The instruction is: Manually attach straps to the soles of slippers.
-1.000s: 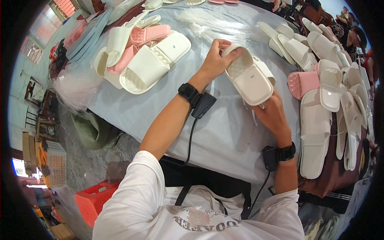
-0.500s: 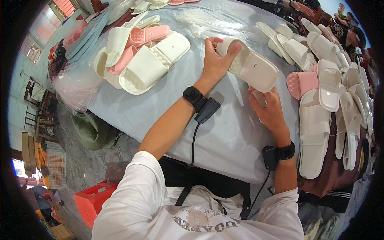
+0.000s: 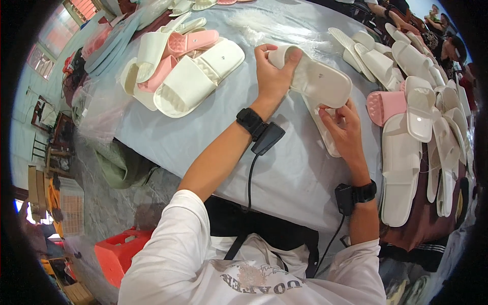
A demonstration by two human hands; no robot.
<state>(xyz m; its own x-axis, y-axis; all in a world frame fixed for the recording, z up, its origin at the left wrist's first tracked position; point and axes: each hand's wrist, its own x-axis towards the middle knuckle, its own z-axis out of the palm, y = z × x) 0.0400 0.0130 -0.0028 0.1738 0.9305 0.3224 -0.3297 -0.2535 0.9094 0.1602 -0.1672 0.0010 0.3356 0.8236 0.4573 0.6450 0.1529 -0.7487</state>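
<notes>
My left hand [image 3: 273,76] is closed around the strap end of a cream-white slide slipper [image 3: 325,84], its thumb lying over the strap. The slipper's sole is tilted up, with its heel pointing right. Beneath it is a second cream slipper [image 3: 325,134], mostly hidden by the upper one. My right hand [image 3: 347,129] is closed at the heel of the pair, thumb and fingers bent around the lower slipper near the upper one's edge. Both slippers are over the grey-covered table [image 3: 229,152].
A pile of cream slippers [image 3: 185,89] and pink slippers [image 3: 193,41] lies at the left. More cream slippers [image 3: 399,178] and a pink one [image 3: 387,108] crowd the right side. Clear plastic wrap [image 3: 284,25] lies at the back. A red plastic stool [image 3: 119,254] stands on the floor, lower left.
The lower slipper has swung into view below the upper one, its end now pointing toward me. My right hand has shifted slightly, its fingers more bent. The left hand keeps its hold.
</notes>
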